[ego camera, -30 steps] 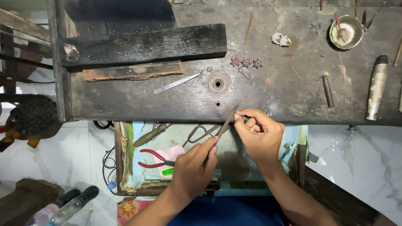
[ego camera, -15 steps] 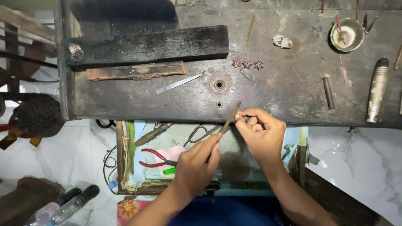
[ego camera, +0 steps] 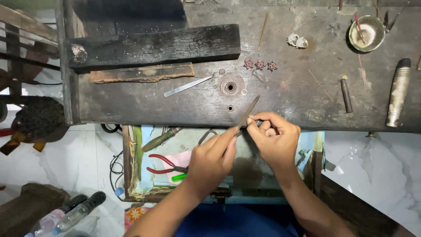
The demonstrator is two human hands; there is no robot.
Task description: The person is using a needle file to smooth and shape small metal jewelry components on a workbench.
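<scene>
My left hand [ego camera: 210, 160] grips a thin metal file [ego camera: 249, 110], index finger laid along it, its tip slanting up over the front edge of the dark wooden workbench [ego camera: 175, 105]. My right hand [ego camera: 274, 140] pinches a tiny piece against the file at the bench edge; the piece is too small to make out. Both hands hover above an open drawer [ego camera: 131, 175].
On the bench lie a charred wood block [ego camera: 153, 46], a flat metal strip [ego camera: 188, 86], three small red ornaments [ego camera: 260, 65], a small bowl [ego camera: 366, 33], a dark rod [ego camera: 346, 94] and a tapered tool handle [ego camera: 398, 92]. Red-handled pliers [ego camera: 164, 164] lie in the drawer. Bottles [ego camera: 70, 213] stand on the floor.
The file has slid a short way along the pinched piece; both hands stay at the bench's front edge.
</scene>
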